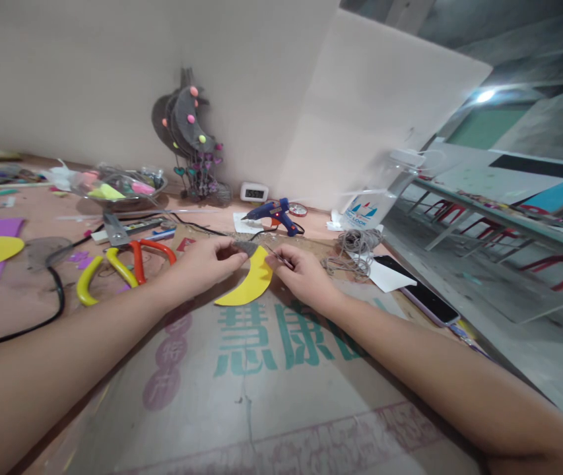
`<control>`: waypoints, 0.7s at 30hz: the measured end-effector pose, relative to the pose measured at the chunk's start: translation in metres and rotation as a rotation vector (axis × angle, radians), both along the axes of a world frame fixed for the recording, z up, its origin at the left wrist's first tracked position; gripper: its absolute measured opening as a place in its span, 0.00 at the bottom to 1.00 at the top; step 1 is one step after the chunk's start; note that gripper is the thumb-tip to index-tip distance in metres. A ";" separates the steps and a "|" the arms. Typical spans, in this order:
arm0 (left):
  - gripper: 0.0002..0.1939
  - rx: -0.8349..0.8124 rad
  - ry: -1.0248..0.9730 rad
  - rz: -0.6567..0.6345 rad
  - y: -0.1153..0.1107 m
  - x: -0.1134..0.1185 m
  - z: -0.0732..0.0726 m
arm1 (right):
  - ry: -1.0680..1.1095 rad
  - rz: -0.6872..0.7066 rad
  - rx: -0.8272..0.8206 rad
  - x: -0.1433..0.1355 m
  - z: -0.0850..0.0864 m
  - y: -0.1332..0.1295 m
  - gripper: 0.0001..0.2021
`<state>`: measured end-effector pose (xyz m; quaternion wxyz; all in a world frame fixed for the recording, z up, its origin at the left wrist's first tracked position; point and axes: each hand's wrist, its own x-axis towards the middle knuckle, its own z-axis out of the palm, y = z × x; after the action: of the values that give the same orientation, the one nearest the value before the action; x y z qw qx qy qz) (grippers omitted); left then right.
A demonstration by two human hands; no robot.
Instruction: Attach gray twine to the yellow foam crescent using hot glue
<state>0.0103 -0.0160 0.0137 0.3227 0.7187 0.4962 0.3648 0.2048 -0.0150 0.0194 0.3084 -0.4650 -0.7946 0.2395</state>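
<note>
A yellow crescent moon cutout (249, 284) is held above the cardboard, its upper tip covered in grey yarn (246, 247). My left hand (214, 260) is closed, pinching that grey-wrapped tip between thumb and fingers. On the other side, my right hand (301, 267) is closed at the crescent's right edge, with a thin dark strand that looks like grey yarn in its fingers. Just beyond the hands lies a blue glue gun (274, 212) with a small red light. A tangled bundle of grey yarn (358, 247) sits right of my right hand.
Printed cardboard (261, 409) covers the near table. Left are yellow-handled scissors or pliers (123, 267), an orange-handled tool (138, 262), a black cable (58, 297) and a filled bowl (117, 191). Decorated grey crescents (189, 122) hang behind. A phone (424, 293) lies near the right edge.
</note>
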 end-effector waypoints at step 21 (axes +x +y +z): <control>0.14 0.085 -0.191 0.259 0.012 -0.009 -0.006 | 0.159 -0.001 -0.008 0.005 -0.009 0.009 0.12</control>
<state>0.0012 -0.0041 0.0077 0.2878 0.6238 0.5358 0.4908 0.2103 -0.0064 0.0105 0.3688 -0.4461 -0.7663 0.2789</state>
